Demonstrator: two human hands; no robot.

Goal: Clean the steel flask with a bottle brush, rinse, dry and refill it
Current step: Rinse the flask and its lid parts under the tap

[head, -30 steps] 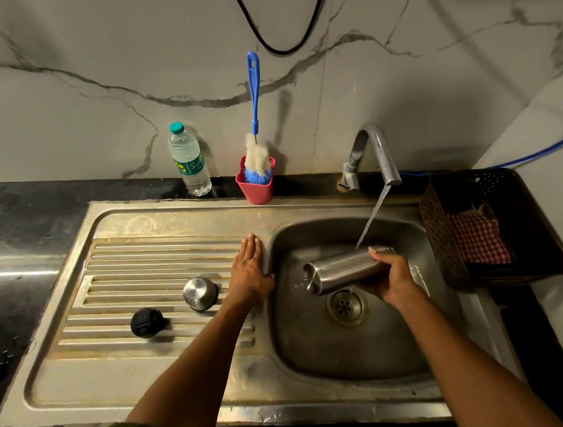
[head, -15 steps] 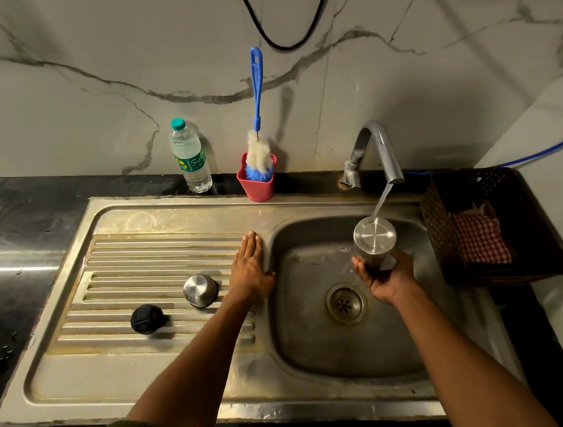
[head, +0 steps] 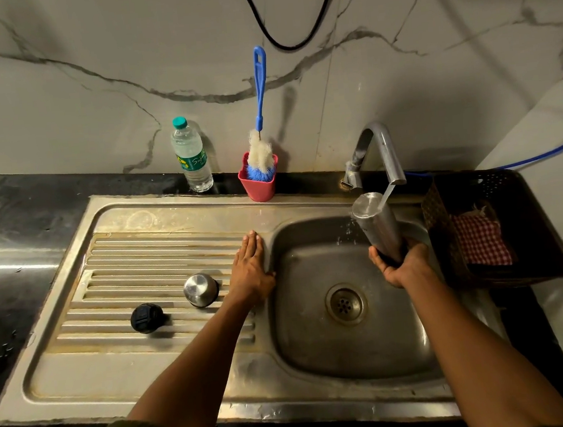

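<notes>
A: Going left to right. Black stopper (head: 146,318) and steel cap (head: 200,289) parked on the drainboard, same spots as a second ago. Water bottle (head: 191,155) and bottle brush (head: 260,139) in its red cup (head: 259,187) standing at the back of the counter (head: 16,218), untouched. Left hand (head: 249,271) flat on the sink (head: 187,387) ridge, fingers straight, holding nothing, hasn't budged.

B: And the flask?

A: Big change there. Was lying sideways over the drain a second ago, mouth pointing left. Now stood up bottom-end high and lifted right under the tap (head: 379,154), stream hitting the flat base. Right hand (head: 398,265) wrapped around the low end of the flask (head: 375,225), mouth end hidden in the palm, so can't tell which way it opens.

B: So rinsing the outside?

A: Looks like it. Probably draining too. Drying next, guessing with that checked cloth (head: 480,240) in the basket (head: 527,279) far right. Refill not started.
</notes>
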